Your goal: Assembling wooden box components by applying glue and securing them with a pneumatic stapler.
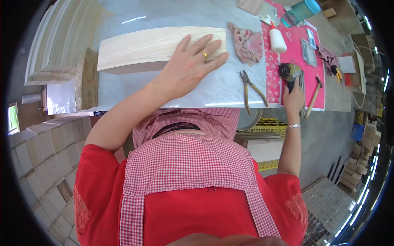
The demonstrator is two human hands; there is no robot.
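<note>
A long, pale wooden box-like piece (135, 47) lies across the worktable, its top face and near side showing. My left hand (186, 69) rests on its right end with fingers spread. Over at the right, my right hand (294, 98) is wrapped round the black handle of what looks like a nail gun (289, 71), which lies on a pink sheet. Pliers (247, 88) with worn yellowish handles lie between my two hands, jaws pointing away from me. Just right of the nail gun is a hammer (314, 97) with a wooden handle.
Stacked pale boards (61, 41) stand at the left, by a rough brown block (87, 80). A crumpled cloth (247, 43), a white glue bottle (278, 39) and a blue-green water bottle (300, 13) sit at the far right. Stacked wooden boxes (45, 151) fill the lower left.
</note>
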